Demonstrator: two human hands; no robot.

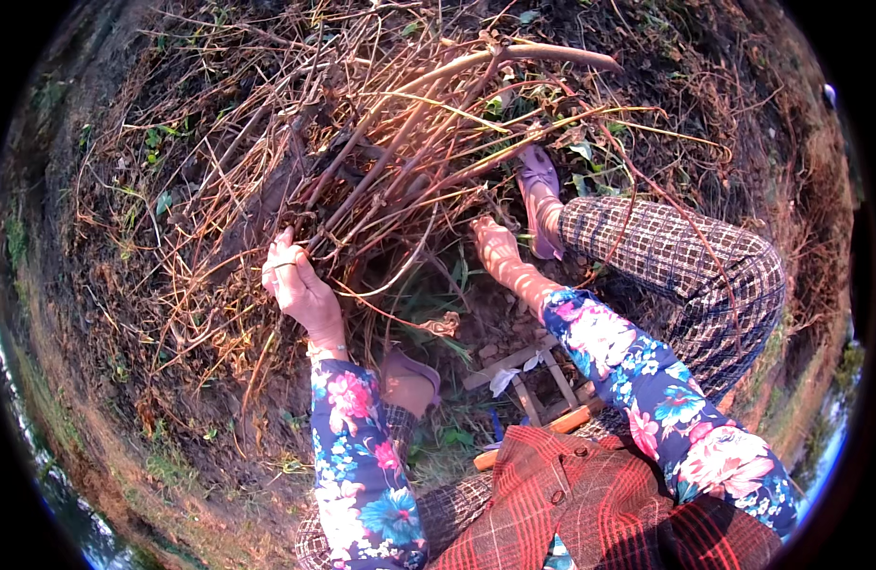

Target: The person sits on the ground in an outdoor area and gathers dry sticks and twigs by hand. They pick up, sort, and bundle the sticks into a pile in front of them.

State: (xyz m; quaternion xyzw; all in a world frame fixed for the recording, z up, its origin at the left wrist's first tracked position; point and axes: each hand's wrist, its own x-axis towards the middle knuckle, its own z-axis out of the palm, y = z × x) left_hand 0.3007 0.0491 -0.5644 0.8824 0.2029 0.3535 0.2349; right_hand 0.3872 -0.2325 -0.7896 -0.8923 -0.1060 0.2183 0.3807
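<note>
A tangled heap of dry brown stems and vines [381, 164] lies on the ground in front of me. At its near left edge is my left hand [293, 281], its fingers bent together around a thin stem. My right hand [491, 239] is at the near right edge of the heap, beside a purple shoe; its fingers are curled, and whether they hold a stem is hidden. One thicker bare branch [559, 54] sticks out of the heap to the upper right. A dry curled leaf [441, 325] hangs on a reddish stem between my forearms.
My feet, in purple shoes [539, 178], stand on both sides at the near edge of the heap. Below me is a low stool with an orange-brown wooden edge [570, 420]. Long loose vines arch over my right knee [737, 278]. Dry plant litter and green weeds cover the soil around.
</note>
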